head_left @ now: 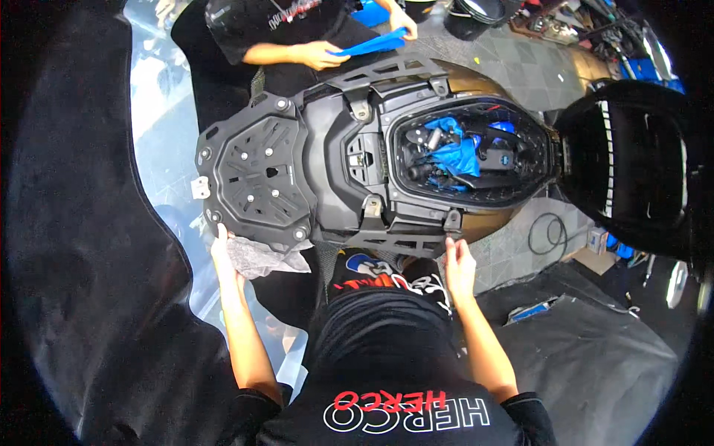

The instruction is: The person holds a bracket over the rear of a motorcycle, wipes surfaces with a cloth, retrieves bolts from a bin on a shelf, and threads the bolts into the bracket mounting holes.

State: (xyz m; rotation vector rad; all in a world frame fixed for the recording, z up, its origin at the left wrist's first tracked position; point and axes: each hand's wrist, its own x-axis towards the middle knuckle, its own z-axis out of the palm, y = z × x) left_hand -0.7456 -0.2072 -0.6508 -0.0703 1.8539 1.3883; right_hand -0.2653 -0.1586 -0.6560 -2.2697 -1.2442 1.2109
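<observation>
A black metal rear rack (256, 175) lies over the tail of a motor scooter, its slotted plate at the left and its side arms running right past the seat opening. At the plate's near left corner, my left hand (224, 256) is closed on the rack's edge. A crumpled, translucent grey wrapping sheet (269, 256) hangs beside that hand, below the plate. The fingers of my right hand (460, 267) are pinched at the near side arm, just below a mounting tab (451, 221). Part of my left fingers is hidden by the plate.
The scooter's storage compartment (547, 175) stands open, holding blue cloth and black items. Its raised black seat (625, 163) is at the right. Across the scooter, another person's hands (316, 54) hold a blue strip (375, 44). A black bucket (476, 16) stands at the back.
</observation>
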